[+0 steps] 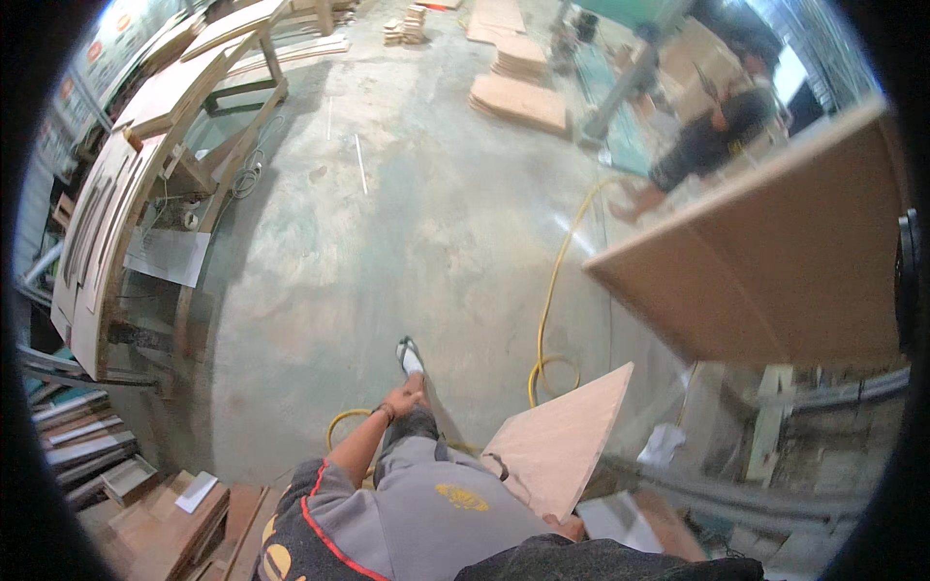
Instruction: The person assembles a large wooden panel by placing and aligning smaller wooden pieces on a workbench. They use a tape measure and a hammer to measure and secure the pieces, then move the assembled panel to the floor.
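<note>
A pale wooden panel stands tilted at my right side, one corner pointing up and forward. Its lower edge is gripped by my right hand, which is partly hidden by the dark sleeve and the panel. In front of my left thigh hangs my left hand, a band round its wrist. Its fingers look loosely stretched and nothing shows in them. Below it, one foot in a sandal is forward on the concrete floor.
A yellow hose loops over the floor ahead. To the right a large brown board juts out at height, with a person crouching beyond it. A workbench lines the left. Stacked panels lie ahead; wood offcuts are at lower left.
</note>
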